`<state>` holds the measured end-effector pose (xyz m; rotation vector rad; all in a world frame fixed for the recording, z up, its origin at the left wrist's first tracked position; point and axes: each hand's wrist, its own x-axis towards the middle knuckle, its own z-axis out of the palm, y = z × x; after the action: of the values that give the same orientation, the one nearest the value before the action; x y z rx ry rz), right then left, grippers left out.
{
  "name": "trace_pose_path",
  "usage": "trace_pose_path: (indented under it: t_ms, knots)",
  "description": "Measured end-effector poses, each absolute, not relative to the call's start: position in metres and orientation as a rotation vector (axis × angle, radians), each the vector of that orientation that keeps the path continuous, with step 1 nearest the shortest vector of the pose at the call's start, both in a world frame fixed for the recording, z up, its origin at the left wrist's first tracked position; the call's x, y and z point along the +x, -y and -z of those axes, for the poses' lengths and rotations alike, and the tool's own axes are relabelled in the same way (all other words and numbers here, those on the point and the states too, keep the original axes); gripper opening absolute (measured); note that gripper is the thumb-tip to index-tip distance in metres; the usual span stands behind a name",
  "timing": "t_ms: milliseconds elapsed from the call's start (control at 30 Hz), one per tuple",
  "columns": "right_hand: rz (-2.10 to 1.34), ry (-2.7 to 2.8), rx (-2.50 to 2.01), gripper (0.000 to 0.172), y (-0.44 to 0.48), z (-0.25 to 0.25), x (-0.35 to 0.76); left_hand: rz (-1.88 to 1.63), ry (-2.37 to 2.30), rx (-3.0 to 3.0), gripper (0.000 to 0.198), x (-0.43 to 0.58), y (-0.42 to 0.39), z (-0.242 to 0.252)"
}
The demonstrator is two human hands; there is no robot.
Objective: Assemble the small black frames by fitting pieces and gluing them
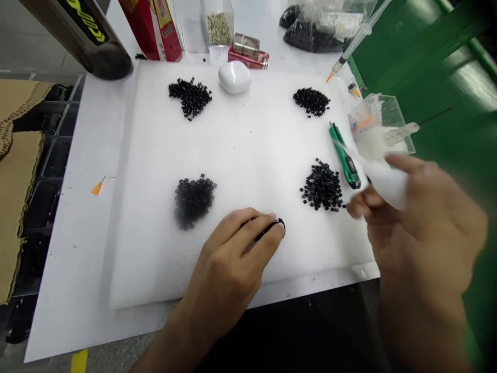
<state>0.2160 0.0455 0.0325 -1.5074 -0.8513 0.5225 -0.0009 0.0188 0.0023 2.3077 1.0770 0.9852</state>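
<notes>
My left hand [236, 254] rests on the white foam pad [248, 160], its fingers curled over a dark rounded object [267, 228], mostly hidden beneath them. To the right, my right hand [423, 223] is raised and smeared by motion. Its fingers are closed around a whitish, translucent object [388, 182] too blurred to name. Close by are a green utility knife [345, 155] and a pile of small black square pieces [323, 186]. Left of my left hand lies another pile of black squares [194, 199]. Smaller black bits form piles at the far left [190, 97] and far right [311, 101].
A glossy white rounded object [234, 77] sits at the pad's back edge. Behind it are small boxes [247, 51], a clear container [219, 28] and bagged black material [318, 33]. A syringe [355, 44] and clear box [392, 119] stand right; an orange needle tip [97, 187] lies left.
</notes>
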Motion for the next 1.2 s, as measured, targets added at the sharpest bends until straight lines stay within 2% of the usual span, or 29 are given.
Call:
trace_pose_path:
  t_ms: [67, 233, 367, 433, 567, 667, 767, 933, 1033, 1200]
  knots:
    - [-0.507, 1.142, -1.532, 0.029, -0.067, -0.029, 0.218, -0.988, -1.048, 2.376, 0.03, -0.003, -0.017, -0.003]
    - [-0.422, 1.692, -1.635, 0.024, -0.108, -0.018, 0.208, -1.005, -1.011, 2.536, 0.033, -0.005, -0.015, -0.005]
    - [-0.459, 1.93, -1.672, 0.053, -0.098, -0.031, 0.213, -1.016, -1.019, 2.59, 0.036, -0.005, -0.016, -0.004]
    - [-0.319, 1.926, -1.63, 0.063, -0.089, -0.044, 0.231, -1.029, -1.023, 2.59, 0.037, -0.004, -0.016, -0.003]
    - [0.359, 1.534, -1.719, 0.04, -0.095, -0.052, 0.291, -1.044, -1.029, 2.581, 0.039, -0.005, -0.015, -0.003]
    - [0.358, 1.44, -1.795, 0.042, -0.116, -0.038, 0.334, -1.049, -1.021, 2.575, 0.039, -0.006, -0.015, -0.001]
    - [0.319, 1.413, -1.729, 0.029, -0.128, -0.029, 0.349, -1.05, -1.037, 2.567, 0.039, -0.006, -0.015, 0.001]
    - [0.656, 1.094, -1.385, 0.029, -0.103, -0.04, 0.291, -1.052, -1.071, 2.526, 0.035, -0.004, -0.013, 0.003]
    - [0.449, 1.055, -1.138, 0.016, -0.074, -0.034, 0.23, -1.066, -1.095, 2.478, 0.033, -0.003, -0.014, 0.003]
    - [0.073, 1.221, -1.16, 0.03, -0.039, -0.003, 0.181, -1.072, -1.105, 2.446, 0.028, -0.001, -0.015, 0.002]
